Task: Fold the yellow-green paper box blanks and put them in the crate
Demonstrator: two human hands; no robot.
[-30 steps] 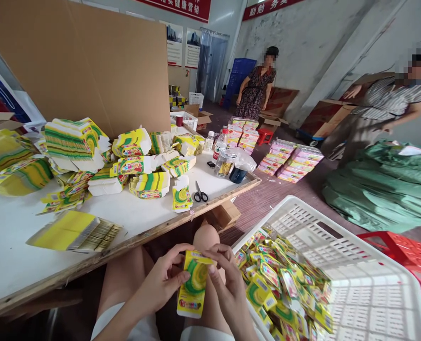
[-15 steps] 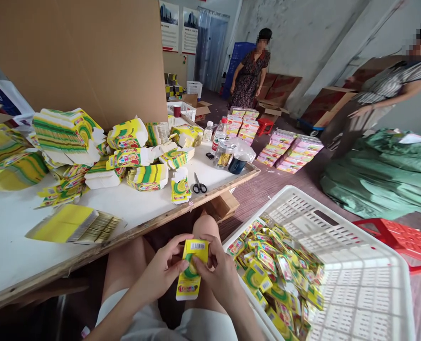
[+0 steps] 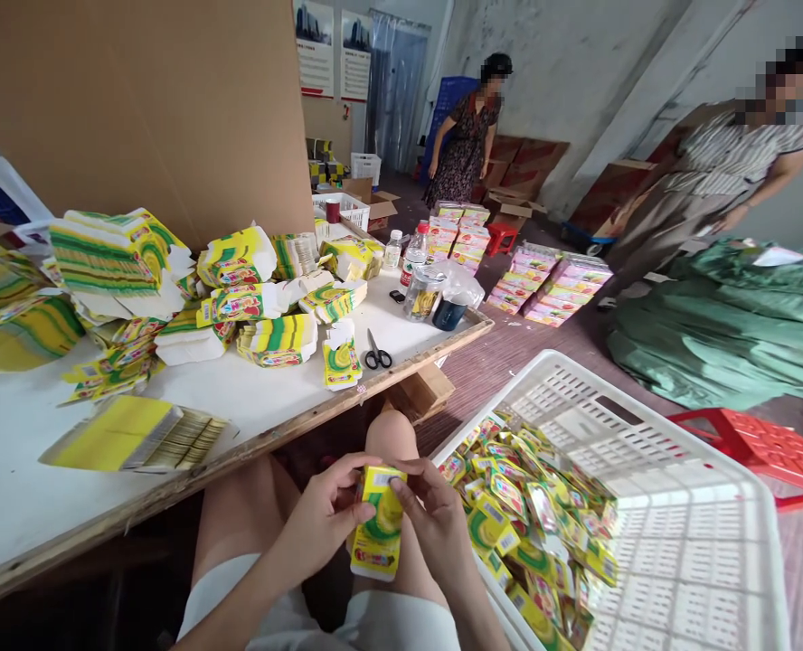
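Yellow-and-green card packs (image 3: 278,339) lie in stacks on the white table (image 3: 8,479) at left, and next to it, over the lap, the left hand (image 3: 324,517) is clamped by thumb and fingers on the left edge of a small yellow carton (image 3: 382,523). The carton sits between both hands, its long axis near upright, barcode end up and tipped slightly right, while the right hand (image 3: 446,520) grips its upper right, thumb on the front, beside a white crate (image 3: 700,561) of similar cartons (image 3: 533,506).
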